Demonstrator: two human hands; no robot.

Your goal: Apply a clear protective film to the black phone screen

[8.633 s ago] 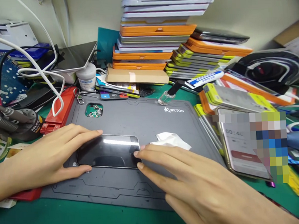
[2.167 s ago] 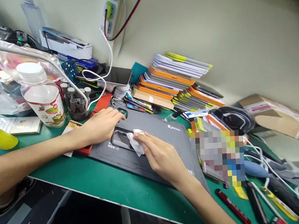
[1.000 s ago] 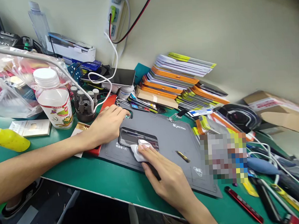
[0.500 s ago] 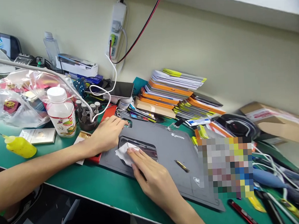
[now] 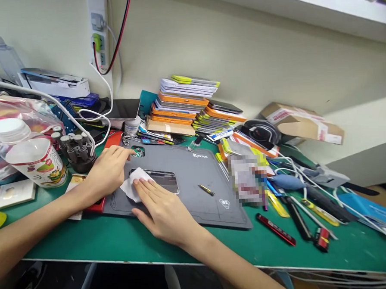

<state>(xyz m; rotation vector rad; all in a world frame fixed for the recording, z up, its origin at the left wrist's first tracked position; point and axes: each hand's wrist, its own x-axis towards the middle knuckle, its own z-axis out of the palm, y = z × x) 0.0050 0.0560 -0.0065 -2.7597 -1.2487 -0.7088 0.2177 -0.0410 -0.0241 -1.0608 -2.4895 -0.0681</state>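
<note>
A dark phone (image 5: 162, 180) lies flat on a grey work mat (image 5: 195, 196). My right hand (image 5: 160, 208) lies over its left end, fingers stretched flat and pressed onto a white wipe (image 5: 132, 185). My left hand (image 5: 107, 170) rests on the mat at the phone's far left corner, fingers curved down against its edge. A small brass-tipped tool (image 5: 205, 189) lies on the mat to the right of the phone.
Stacked orange and grey boxes (image 5: 181, 104) stand behind the mat. At the left stand a white bottle (image 5: 35, 159) and a tool holder (image 5: 77, 150). Cables, a red pen (image 5: 275, 229) and a cardboard box (image 5: 302, 123) crowd the right side.
My right hand has slid the wipe leftward along the phone to its left end. The view has swung to the right, so the mat now sits further left in the picture.
</note>
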